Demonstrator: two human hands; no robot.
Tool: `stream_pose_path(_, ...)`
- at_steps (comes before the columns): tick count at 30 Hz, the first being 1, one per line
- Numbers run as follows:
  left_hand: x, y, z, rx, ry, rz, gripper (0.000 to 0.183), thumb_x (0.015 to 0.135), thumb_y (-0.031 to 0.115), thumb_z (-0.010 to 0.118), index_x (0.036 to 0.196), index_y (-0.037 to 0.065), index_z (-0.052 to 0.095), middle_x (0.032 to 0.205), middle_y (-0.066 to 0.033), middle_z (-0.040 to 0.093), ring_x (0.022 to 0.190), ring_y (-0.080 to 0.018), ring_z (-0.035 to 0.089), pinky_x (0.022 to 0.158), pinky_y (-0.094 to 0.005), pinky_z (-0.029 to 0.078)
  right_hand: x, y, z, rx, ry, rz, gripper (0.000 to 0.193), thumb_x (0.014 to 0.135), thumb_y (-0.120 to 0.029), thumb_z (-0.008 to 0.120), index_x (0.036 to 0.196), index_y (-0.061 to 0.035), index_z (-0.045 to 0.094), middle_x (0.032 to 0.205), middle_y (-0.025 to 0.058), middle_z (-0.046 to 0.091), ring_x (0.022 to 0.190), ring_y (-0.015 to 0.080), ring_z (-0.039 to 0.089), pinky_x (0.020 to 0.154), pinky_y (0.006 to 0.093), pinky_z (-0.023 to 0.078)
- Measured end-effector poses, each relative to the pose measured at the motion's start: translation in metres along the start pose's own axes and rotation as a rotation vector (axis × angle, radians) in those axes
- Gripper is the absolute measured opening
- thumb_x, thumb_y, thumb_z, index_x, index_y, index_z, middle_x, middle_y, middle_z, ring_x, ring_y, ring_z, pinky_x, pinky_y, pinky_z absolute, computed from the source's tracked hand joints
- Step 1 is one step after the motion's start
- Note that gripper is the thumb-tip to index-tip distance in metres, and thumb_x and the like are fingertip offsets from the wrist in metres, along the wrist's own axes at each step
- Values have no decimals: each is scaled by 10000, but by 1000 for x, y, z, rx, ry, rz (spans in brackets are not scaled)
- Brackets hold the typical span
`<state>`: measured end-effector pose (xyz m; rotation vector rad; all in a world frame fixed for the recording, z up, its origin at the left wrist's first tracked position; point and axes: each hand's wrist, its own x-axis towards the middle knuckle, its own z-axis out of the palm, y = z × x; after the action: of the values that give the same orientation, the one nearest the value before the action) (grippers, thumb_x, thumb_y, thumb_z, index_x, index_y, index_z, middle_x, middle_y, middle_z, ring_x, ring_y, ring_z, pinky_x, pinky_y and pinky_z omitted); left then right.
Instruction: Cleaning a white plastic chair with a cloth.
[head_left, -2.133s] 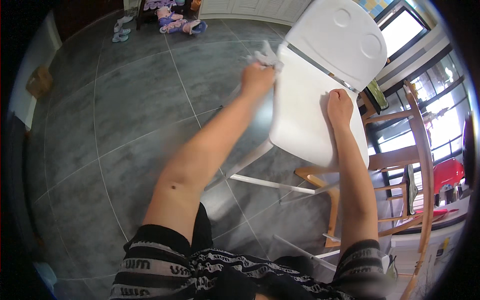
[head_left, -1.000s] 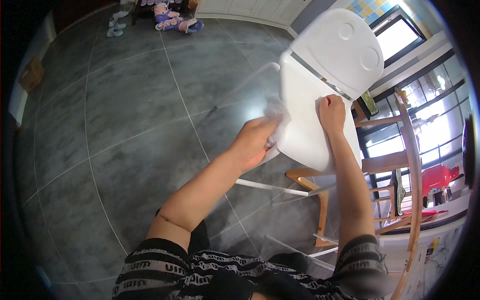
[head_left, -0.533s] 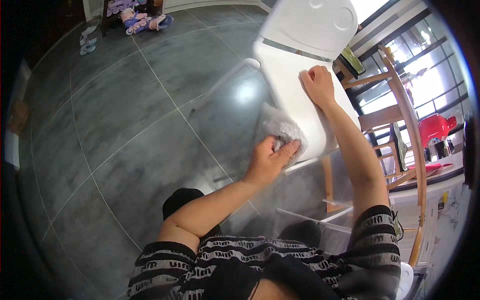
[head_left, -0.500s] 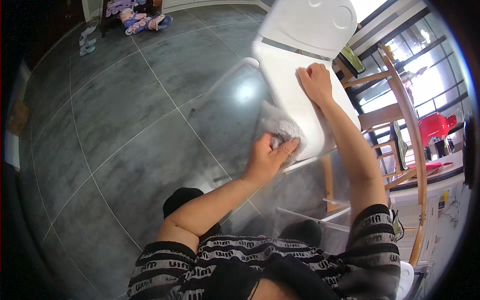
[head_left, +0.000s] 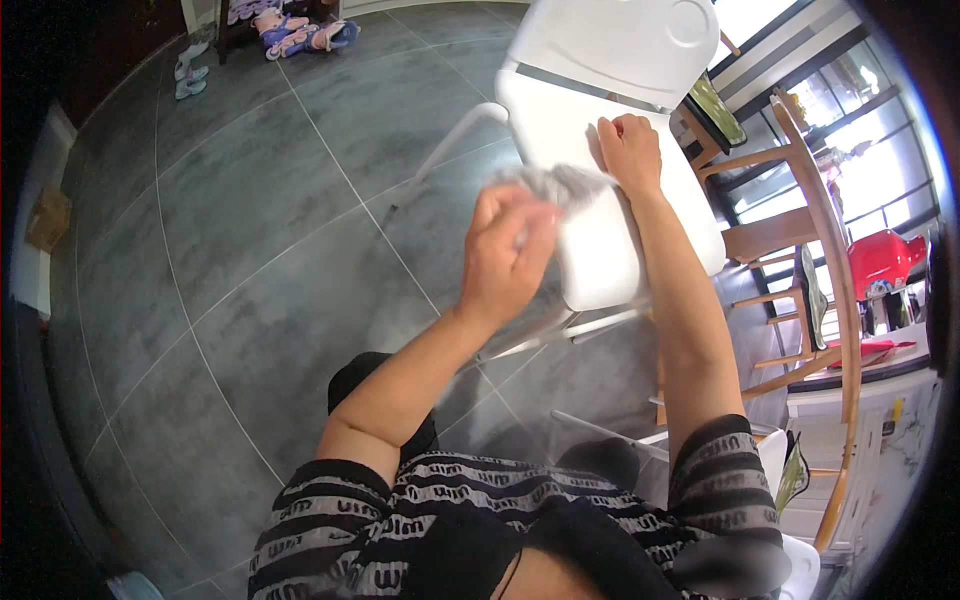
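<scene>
Holding crumpled grey cloth [head_left: 568, 187], left hand [head_left: 503, 252] hovers by smooth, round-cornered chair [head_left: 598, 258].

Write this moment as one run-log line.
right hand: fingers curled, on white chair seat | left hand: holding grey cloth at seat's left edge, contact unclear | background: purple-pink skates

Cloth [head_left: 572, 186] in left hand [head_left: 502, 258] — right hand [head_left: 632, 158] on chair seat [head_left: 600, 262].
</scene>
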<state>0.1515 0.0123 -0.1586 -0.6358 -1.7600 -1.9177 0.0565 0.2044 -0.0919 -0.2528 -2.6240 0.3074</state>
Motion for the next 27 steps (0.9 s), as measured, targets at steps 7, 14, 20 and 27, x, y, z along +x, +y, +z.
stream_pose_path(7, -28, 23, 7, -189, -44, -253, 179, 767, 120, 619, 885, 7, 546, 830, -50, 541, 787, -113, 492, 719, -243, 407, -6, 3, 3, -69, -12, -82, 346, 787, -316, 477, 857, 10, 569, 960, 180, 526, 916, 343, 464, 791, 427, 406)
stream_pose_path(14, 58, -24, -4, -63, 9, -338, 177, 756, 169, 605, 834, 16, 564, 775, -71, 590, 730, -141, 543, 670, -274, 434, -10, -11, 7, -61, -15, -140, 351, 797, -311, 466, 884, 15, 563, 968, 187, 526, 919, 346, 460, 787, 436, 406)
stream_pose_path(20, -17, 27, 5, -219, -160, -90, 109, 724, 96, 632, 771, 43, 550, 694, -53, 541, 662, -138, 536, 633, -268, 430, -8, 3, 8, -115, -26, -136, 338, 805, -299, 464, 898, 16, 542, 981, 192, 518, 910, 352, 456, 783, 436, 401)
stream_pose_path(27, 75, -49, 3, 32, 111, -234, 186, 771, 196, 603, 788, 12, 580, 728, -72, 599, 688, -120, 545, 622, -266, 433, -10, -1, 15, -56, -30, -233, 343, 807, -297, 464, 915, 21, 528, 984, 206, 511, 915, 369, 444, 803, 436, 384)
